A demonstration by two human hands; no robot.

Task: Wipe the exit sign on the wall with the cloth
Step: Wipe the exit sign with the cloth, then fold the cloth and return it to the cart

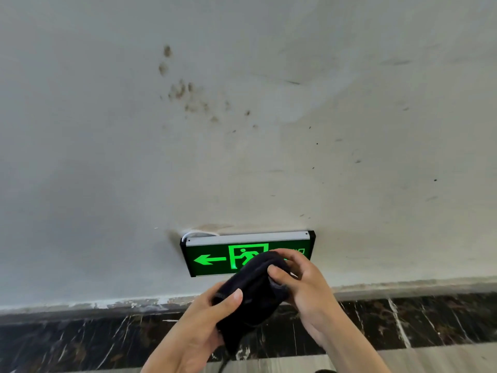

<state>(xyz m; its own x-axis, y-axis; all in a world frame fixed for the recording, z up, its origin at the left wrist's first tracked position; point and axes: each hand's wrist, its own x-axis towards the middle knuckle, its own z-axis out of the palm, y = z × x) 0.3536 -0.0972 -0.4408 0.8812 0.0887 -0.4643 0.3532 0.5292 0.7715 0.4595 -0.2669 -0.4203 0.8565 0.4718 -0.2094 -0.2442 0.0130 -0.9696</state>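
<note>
A lit green exit sign (pixel 212 258) with a left arrow and a running figure is mounted low on the wall, in a black frame with a silver top strip. A dark, bunched cloth (pixel 252 292) is held in front of the sign's lower right part and hides some of it. My left hand (pixel 204 321) grips the cloth's lower end, thumb on top. My right hand (pixel 301 281) holds its upper end, fingers curled over the fabric, covering the sign's right side.
The pale wall (pixel 242 130) carries brown smudges and small dark marks above the sign. A dark marble skirting (pixel 80 343) runs along the wall's foot, with a strip of pale floor (pixel 430 356) below. A white cable loop (pixel 196 234) shows at the sign's top left.
</note>
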